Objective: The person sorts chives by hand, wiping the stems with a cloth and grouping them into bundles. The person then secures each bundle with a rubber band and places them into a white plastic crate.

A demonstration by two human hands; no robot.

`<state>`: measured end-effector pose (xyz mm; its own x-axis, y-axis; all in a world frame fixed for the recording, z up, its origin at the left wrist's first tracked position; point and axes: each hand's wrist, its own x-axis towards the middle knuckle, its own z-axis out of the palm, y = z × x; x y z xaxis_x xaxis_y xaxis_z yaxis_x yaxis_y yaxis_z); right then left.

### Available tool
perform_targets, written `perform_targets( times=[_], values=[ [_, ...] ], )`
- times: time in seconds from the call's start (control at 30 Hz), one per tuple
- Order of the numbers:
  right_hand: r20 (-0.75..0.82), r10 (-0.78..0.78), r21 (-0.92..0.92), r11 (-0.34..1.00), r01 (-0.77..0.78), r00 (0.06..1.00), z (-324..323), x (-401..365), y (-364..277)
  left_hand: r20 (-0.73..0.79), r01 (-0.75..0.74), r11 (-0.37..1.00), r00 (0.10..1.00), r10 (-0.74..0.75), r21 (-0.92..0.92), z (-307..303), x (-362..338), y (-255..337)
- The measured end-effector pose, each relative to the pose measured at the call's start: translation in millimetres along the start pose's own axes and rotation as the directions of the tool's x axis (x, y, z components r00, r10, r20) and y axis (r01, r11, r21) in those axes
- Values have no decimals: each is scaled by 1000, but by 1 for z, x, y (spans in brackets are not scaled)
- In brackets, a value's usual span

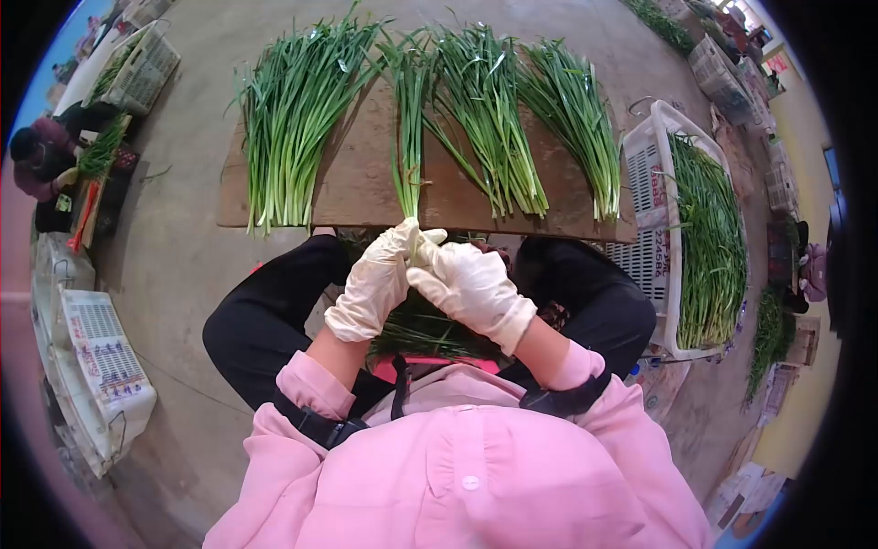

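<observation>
A thin bunch of garlic chives (409,119), with a narrow tie around its lower stems, lies with its leaves on the wooden board (357,197) and its pale ends toward me. My left hand (377,279), in a cream rubber glove, is closed around those stem ends just off the board's near edge. My right hand (477,288), gloved alike, is closed at the same ends from the other side; its fingertips are partly hidden. On the board, a wide pile of chives (297,128) lies left of the bunch, and two more bunches (489,119) (581,128) lie to its right.
At my right stands a white plastic crate (672,238) full of chives. More chives (425,329) lie low between my knees. A co-worker (44,160) sits at the far left with greens, near a white crate (105,366). Other crates (718,73) line the right side.
</observation>
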<state>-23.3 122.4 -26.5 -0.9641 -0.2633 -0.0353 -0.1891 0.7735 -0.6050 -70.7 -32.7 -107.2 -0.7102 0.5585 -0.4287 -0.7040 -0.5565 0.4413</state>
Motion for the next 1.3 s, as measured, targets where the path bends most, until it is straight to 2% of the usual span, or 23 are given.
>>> perform_targets(
  times=[0.07, 0.1, 0.17, 0.2, 0.23, 0.27, 0.4, 0.43, 0.57, 0.63, 0.7, 0.73, 0.77, 0.8, 0.83, 0.9, 0.93, 0.97, 1.1, 1.17, 1.23, 1.27, 1.3],
  values=[
    [-23, -84, -13, 996, 84, 996, -10, -7, -4, 3, -74, 996, 997, 74, 56, -11, -1, -1],
    [-97, -44, 128, 990, 57, 994, -12, -7, 2, 7, -112, 990, 994, 112, 83, -8, -4, 2],
    [-218, 63, 403, 915, 31, 974, -15, 1, 16, -69, -37, 998, 997, 40, 53, -1, -15, 8],
    [-119, 239, 386, 905, -176, 964, -23, 10, 13, -88, 1, 998, 996, 4, 67, -3, -21, 12],
    [-199, 158, 270, 958, -101, 967, -24, 20, 20, -106, 42, 996, 994, -33, 82, -1, -26, 14],
    [-186, 188, 466, 881, -82, 964, -2, 33, 43, -140, 43, 995, 990, -30, 94, 5, -32, 14],
    [0, 247, 662, 726, -185, 969, 18, 63, 43, -141, 57, 997, 989, -48, 60, 11, -53, 10],
    [185, 352, 844, 422, -332, 917, 20, 66, 37, -141, 78, 995, 988, -70, 54, 18, -60, 11],
    [63, 390, 851, 461, -254, 919, 21, 67, 44, -143, 102, 994, 985, -97, 30, 24, -78, 10],
    [-57, 330, 926, 370, -73, 942, 13, 58, 64, -130, 108, 994, 986, -103, 29, 20, -84, 13],
    [-179, 364, 882, 470, -14, 914, -17, 36, 64, -116, 107, 994, 988, -106, 4, 14, -90, 15],
    [-208, 445, 816, 570, -96, 871, -30, 25, 66, -119, 100, 995, 988, -100, -4, 12, -92, 15],
    [-321, 432, 777, 629, -26, 843, -34, 14, 74, -120, 92, 996, 988, -93, -10, 11, -94, 15],
    [-276, 506, 861, 507, -23, 817, -41, 2, 70, -123, 88, 996, 988, -90, -18, 8, -96, 14],
    [-199, 564, 871, 477, -119, 801, -48, -10, 74, -122, 83, 996, 989, -86, -25, 5, -96, 13],
    [-167, 548, 849, 503, -163, 820, -35, -35, 94, -127, 86, 995, 988, -90, -41, 6, -96, 12],
    [-319, 409, 554, 812, -182, 855, -20, -48, 108, -130, 91, 995, 987, -97, -49, 9, -96, 11],
    [-399, 223, 159, 972, -172, 889, -6, -56, 121, -134, 99, 993, 985, -106, -57, 11, -95, 9],
    [-180, 180, 343, 933, -110, 967, -6, -37, 65, -104, 113, 989, 987, -123, -99, 20, -99, 5],
    [-53, 196, 190, 965, -183, 979, -18, -15, 25, -75, 123, 986, 988, -132, -112, 26, -102, 5],
    [26, 190, 178, 965, -191, 982, -2, 12, 22, -50, 126, 987, 990, -132, -102, 31, -105, 2],
    [66, 218, 245, 942, -227, 974, 9, 28, 24, -39, 126, 987, 991, -130, -99, 33, -107, 1],
    [21, 164, 372, 914, -160, 986, 31, 38, 38, -37, 130, 987, 990, -134, -95, 35, -111, 1]
  ],
)
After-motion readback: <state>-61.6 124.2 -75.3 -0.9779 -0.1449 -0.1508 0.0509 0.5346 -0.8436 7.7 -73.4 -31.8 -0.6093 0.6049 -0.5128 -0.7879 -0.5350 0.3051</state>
